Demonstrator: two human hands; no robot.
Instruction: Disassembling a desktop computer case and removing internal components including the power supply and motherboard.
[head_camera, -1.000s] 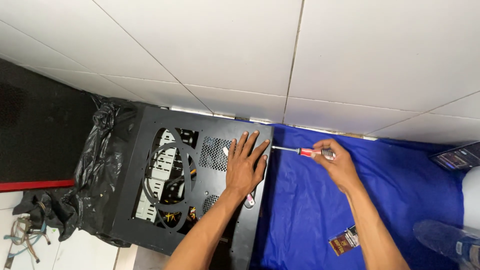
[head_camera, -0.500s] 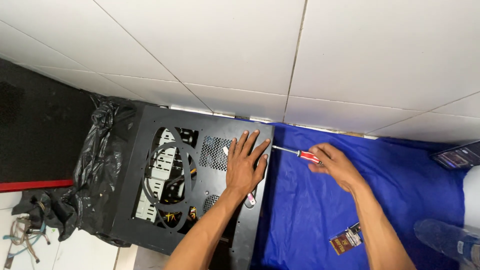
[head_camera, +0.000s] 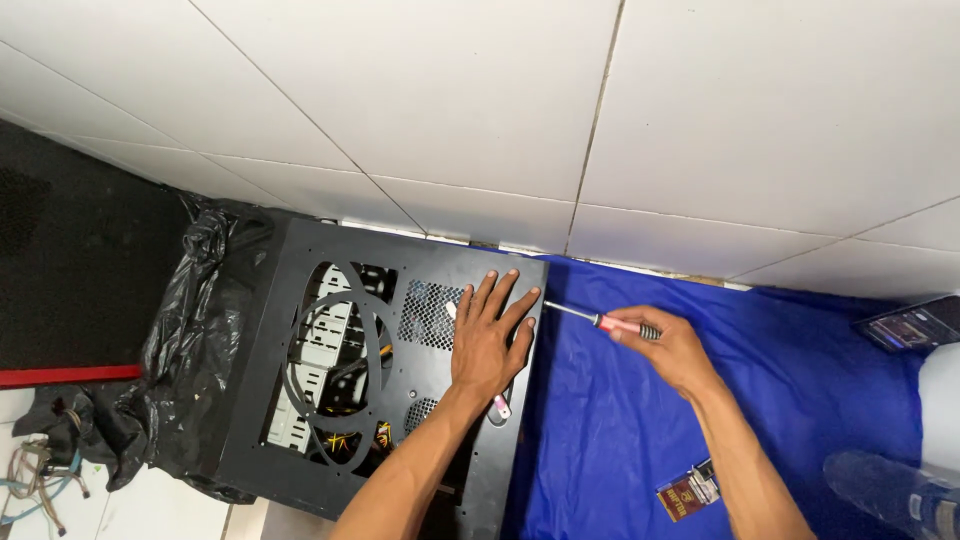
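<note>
On the blue cloth (head_camera: 600, 440), at three o'clock of the case (head_camera: 330, 370) under the flat, spread left hand (head_camera: 487, 345), the right hand (head_camera: 672, 350) grips a screwdriver (head_camera: 600, 322) whose tip could slip and scratch the panel.

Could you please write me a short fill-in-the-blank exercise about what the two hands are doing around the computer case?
1. The left hand lies flat, fingers spread, on the black computer case, so its grip is ____.
2. The right hand is closed around a ____ with a red handle.
3. The screwdriver points its tip toward the case's ____ edge.
4. The right hand hovers over a ____ cloth.

Missing words: open; screwdriver; right; blue
</note>
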